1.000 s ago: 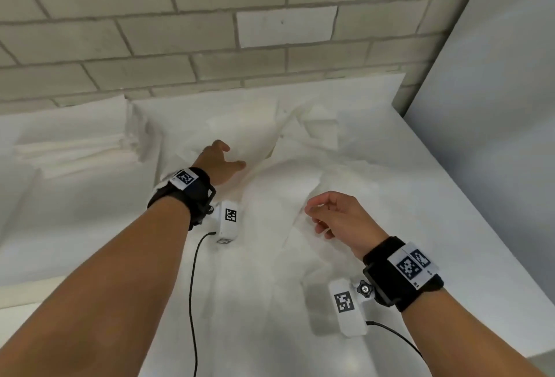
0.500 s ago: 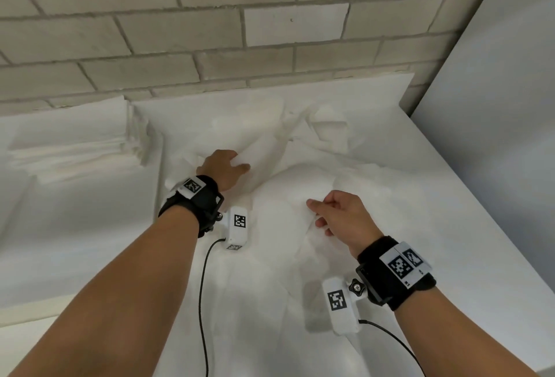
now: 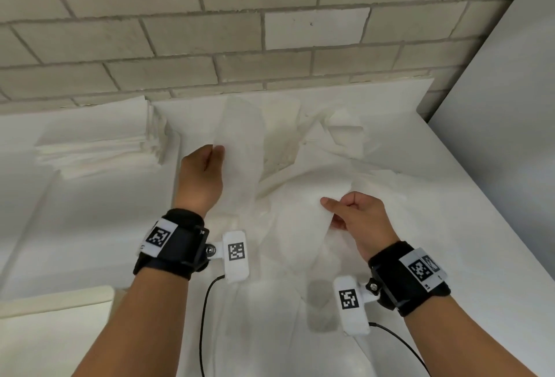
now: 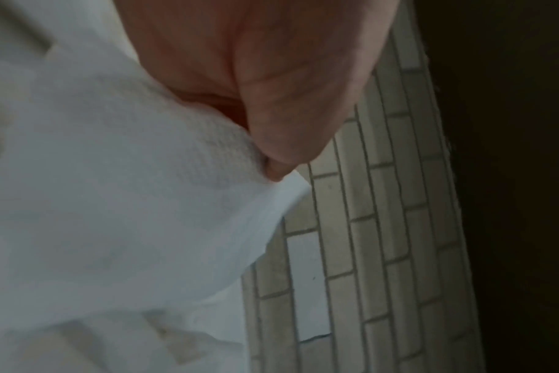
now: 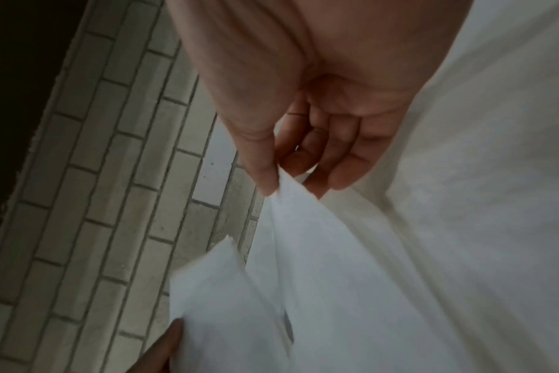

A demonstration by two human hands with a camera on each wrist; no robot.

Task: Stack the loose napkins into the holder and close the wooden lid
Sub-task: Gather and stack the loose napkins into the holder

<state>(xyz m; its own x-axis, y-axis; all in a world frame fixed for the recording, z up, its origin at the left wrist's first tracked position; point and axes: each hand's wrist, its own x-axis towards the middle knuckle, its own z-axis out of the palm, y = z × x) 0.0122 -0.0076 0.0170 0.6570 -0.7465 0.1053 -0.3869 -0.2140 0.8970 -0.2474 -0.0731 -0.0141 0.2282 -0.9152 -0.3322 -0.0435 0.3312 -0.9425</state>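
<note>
The left hand [image 3: 200, 178] is raised above the table, thumb and fingers pinched on the edge of a white napkin [image 3: 240, 148] that stands up and drapes from the grip; in the left wrist view the thumb [image 4: 291, 121] presses the sheet's finely textured paper against the fingers behind it. The right hand [image 3: 357, 217] is lower and nearer, pinching the corner of another napkin sheet [image 3: 300, 226] between thumb and forefinger, its other fingers curled into the palm; the right wrist view shows the pinch [image 5: 272, 181] closing on a folded peak of thin white paper.

Going by size, the white table [image 3: 450, 226] fills most of the head view, set against a pale brick wall [image 3: 210, 31]. Across its middle lies the pile of loose napkins [image 3: 330, 151], crumpled, overlapping and partly unfolded, white on white so that single sheets are hard to separate. At the left, near the wall, sits a neat stack of folded napkins [image 3: 99, 148], its layered edges showing. Each wrist carries a black band with a small white camera unit and a printed marker.
</note>
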